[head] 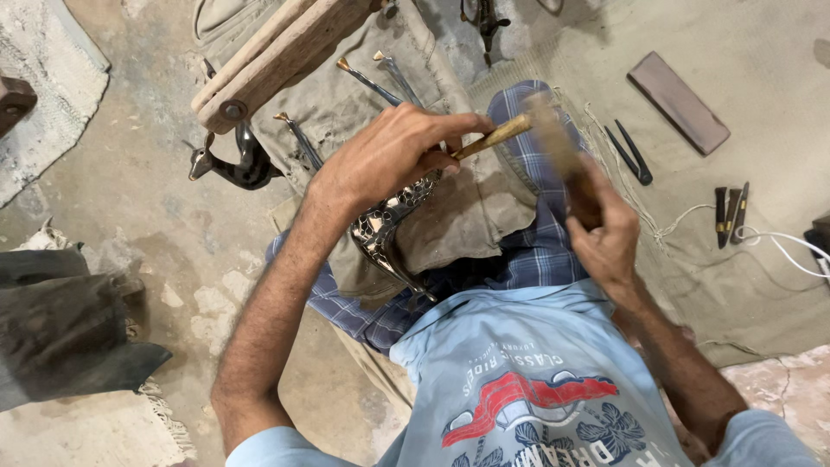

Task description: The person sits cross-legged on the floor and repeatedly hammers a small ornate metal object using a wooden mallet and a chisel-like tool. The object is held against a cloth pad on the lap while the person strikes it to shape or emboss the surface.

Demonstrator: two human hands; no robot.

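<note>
My left hand (389, 156) is closed around a thin brass-coloured chisel (494, 137) and presses a shiny patterned metal figure (387, 223) against a padded cloth on my lap. My right hand (605, 229) grips the handle of a wooden mallet (558, 143), which is motion-blurred just above the chisel's top end. The figure's thin legs stick out toward my body. Part of the figure is hidden under my left hand.
A wooden plank (277, 56) and several metal punches (372, 82) lie on cloth ahead. A dark metal animal figure (238, 164) lies on the floor at left. A flat sharpening stone (679, 102), pliers (631, 154), small tools (731, 214) and a white cord (791, 251) lie at right.
</note>
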